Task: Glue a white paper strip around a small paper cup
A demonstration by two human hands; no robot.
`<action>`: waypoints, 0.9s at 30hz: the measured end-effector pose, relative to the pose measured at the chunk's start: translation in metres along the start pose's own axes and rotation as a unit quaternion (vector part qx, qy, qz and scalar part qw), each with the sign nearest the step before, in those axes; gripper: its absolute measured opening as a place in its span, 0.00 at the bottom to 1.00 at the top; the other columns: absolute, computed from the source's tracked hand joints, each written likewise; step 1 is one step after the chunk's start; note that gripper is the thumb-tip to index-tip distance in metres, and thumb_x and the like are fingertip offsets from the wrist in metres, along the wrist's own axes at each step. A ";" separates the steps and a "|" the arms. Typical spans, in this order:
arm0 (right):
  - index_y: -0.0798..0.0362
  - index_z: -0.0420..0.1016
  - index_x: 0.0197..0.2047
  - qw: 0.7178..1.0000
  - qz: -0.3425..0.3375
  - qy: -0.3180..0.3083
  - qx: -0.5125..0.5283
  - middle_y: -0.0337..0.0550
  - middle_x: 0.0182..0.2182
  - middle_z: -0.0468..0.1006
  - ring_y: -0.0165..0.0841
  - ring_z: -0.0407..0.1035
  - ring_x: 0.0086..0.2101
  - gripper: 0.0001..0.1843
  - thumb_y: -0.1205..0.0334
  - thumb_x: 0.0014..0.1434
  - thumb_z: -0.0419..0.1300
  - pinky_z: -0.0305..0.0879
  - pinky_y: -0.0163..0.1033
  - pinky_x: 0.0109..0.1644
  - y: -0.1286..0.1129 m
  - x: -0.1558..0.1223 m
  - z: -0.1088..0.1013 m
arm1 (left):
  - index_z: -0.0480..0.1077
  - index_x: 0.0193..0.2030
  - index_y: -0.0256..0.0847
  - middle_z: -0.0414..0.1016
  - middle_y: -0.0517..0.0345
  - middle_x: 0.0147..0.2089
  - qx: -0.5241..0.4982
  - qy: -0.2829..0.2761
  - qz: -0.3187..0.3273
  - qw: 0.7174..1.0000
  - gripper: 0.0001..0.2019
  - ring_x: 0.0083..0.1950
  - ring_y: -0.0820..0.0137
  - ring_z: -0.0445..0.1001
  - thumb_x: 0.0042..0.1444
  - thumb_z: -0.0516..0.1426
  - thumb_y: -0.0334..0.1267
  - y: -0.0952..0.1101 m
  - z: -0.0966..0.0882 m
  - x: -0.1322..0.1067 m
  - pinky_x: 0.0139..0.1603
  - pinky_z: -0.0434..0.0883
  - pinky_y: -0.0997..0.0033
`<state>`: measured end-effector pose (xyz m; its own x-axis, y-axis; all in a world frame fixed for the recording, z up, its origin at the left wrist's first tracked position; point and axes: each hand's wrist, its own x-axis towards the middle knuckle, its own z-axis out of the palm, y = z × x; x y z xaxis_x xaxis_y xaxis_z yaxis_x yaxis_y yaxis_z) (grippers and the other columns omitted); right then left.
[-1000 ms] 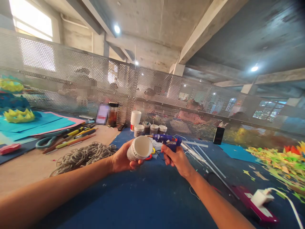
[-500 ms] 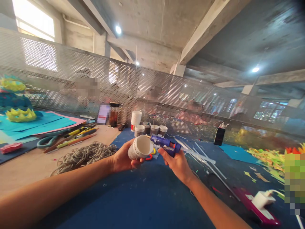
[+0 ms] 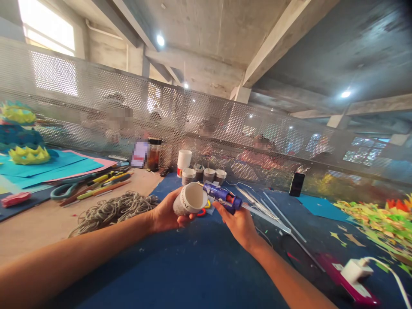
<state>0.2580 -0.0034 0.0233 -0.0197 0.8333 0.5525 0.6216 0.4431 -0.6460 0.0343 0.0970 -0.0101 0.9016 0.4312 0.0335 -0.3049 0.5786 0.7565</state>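
Note:
My left hand (image 3: 165,212) is closed round a white paper cup (image 3: 190,199), held on its side with the open mouth facing me. My right hand (image 3: 238,221) grips a blue glue gun (image 3: 222,195), tilted so that its nozzle points left at the cup's rim. Both are held just above the dark blue table mat (image 3: 180,266). Long clear glue sticks (image 3: 267,210) lie on the mat right of the gun.
A heap of grey cord (image 3: 112,208) lies to the left, with scissors and pens (image 3: 90,186) behind it. Small cups (image 3: 202,174) stand before a perforated metal screen (image 3: 96,107); people sit beyond it. A white plug (image 3: 354,271), a dark phone (image 3: 296,183) and paper flowers (image 3: 386,223) are on the right.
The glue gun has tilted and moved left, bringing its nozzle up to the cup's rim. The cup has stayed nearly still in my left hand.

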 end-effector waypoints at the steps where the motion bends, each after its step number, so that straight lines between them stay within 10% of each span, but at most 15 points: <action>1: 0.49 0.79 0.41 1.000 -0.002 0.000 -0.002 0.37 0.17 0.69 0.35 0.68 0.22 0.19 0.41 0.65 0.59 0.61 0.38 0.24 0.000 0.000 0.000 | 0.76 0.44 0.32 0.77 0.43 0.29 -0.001 0.000 0.000 1.000 0.30 0.22 0.72 0.68 0.63 0.52 0.62 0.000 0.000 0.000 0.19 0.57 0.80; 27: 0.48 0.80 0.39 0.999 -0.007 0.028 -0.034 0.40 0.17 0.73 0.39 0.72 0.23 0.20 0.41 0.64 0.60 0.62 0.39 0.23 0.003 0.000 0.002 | 0.75 0.46 0.31 0.77 0.42 0.30 0.003 -0.008 0.001 1.000 0.30 0.23 0.71 0.68 0.63 0.51 0.62 -0.001 -0.005 0.001 0.19 0.57 0.80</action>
<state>0.2584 -0.0015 0.0206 0.0132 0.8069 0.5906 0.6732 0.4295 -0.6019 0.0340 0.1003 -0.0144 0.9058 0.4212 0.0464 -0.3056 0.5735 0.7600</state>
